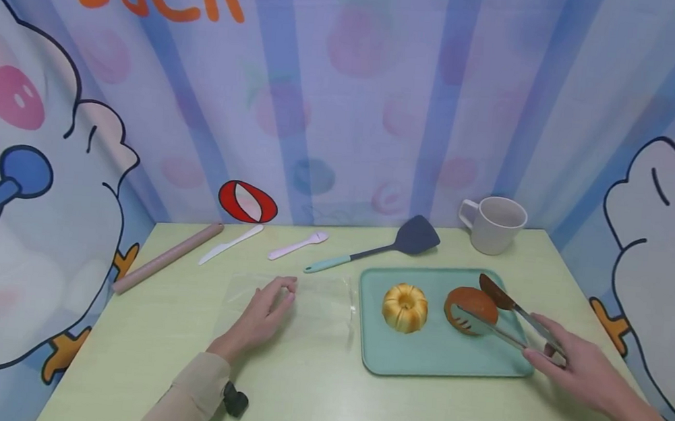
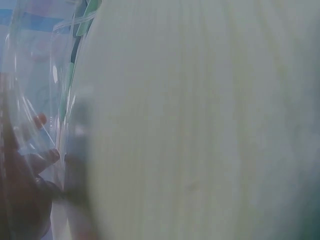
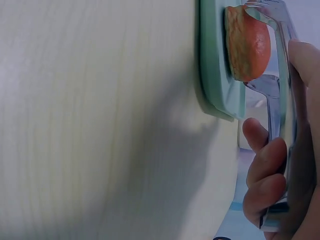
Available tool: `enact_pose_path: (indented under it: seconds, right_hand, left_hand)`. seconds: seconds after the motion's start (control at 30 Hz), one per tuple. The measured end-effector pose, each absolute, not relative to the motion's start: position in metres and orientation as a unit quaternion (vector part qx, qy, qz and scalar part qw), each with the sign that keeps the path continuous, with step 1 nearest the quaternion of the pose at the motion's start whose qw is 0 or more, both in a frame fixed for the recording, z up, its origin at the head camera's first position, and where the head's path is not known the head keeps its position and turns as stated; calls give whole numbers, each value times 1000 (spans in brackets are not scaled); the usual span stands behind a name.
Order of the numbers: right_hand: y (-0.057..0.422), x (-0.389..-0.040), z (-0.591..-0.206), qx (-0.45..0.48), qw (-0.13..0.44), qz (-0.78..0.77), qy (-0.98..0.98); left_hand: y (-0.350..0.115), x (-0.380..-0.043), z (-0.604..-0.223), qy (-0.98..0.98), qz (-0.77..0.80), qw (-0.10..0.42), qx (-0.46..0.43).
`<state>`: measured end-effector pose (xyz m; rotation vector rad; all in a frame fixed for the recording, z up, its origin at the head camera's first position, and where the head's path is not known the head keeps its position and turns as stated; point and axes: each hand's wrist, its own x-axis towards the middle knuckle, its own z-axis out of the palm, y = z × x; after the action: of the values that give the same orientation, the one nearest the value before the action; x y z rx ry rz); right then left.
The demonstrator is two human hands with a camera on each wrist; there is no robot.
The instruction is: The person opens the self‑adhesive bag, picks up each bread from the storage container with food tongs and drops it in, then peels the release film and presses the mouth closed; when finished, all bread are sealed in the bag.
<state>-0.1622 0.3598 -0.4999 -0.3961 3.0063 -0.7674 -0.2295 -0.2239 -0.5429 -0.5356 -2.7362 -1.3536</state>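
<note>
A clear plastic bag [image 1: 320, 315] lies flat on the table, and my left hand [image 1: 260, 317] rests over its left part with loosely bent fingers. Clear film partly covers the fingers in the left wrist view, where the hand is dim. My right hand [image 1: 586, 372] grips metal tongs [image 1: 528, 316]. Their tips stand on either side of a round brown bun [image 1: 471, 304], which sits on the right half of a green tray [image 1: 421, 362]. From the right wrist view, the tong ends appear close against the bun [image 3: 255, 45]. A golden fluted bread [image 1: 404, 307] lies on the tray's left half.
Along the back lie a pinkish rolling pin [image 1: 170, 258], a white knife [image 1: 230, 245], a lilac spoon [image 1: 298, 246] and a dark spatula [image 1: 415, 236] with a mint handle. A white mug [image 1: 495, 226] stands behind the tray. Printed curtains enclose the table's back and sides.
</note>
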Motion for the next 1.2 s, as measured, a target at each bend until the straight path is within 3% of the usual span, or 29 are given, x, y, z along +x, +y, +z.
enact_pose_path:
  seconds: [0.47, 1.2]
  right_hand:
    - [357, -165, -504, -135, 19, -217, 967]
    - [363, -165, -496, -163, -12, -185, 969]
  left_hand:
    - [-223, -229, -539, -883, -439, 10, -168]
    - [-223, -228, -536, -881, -440, 9, -173]
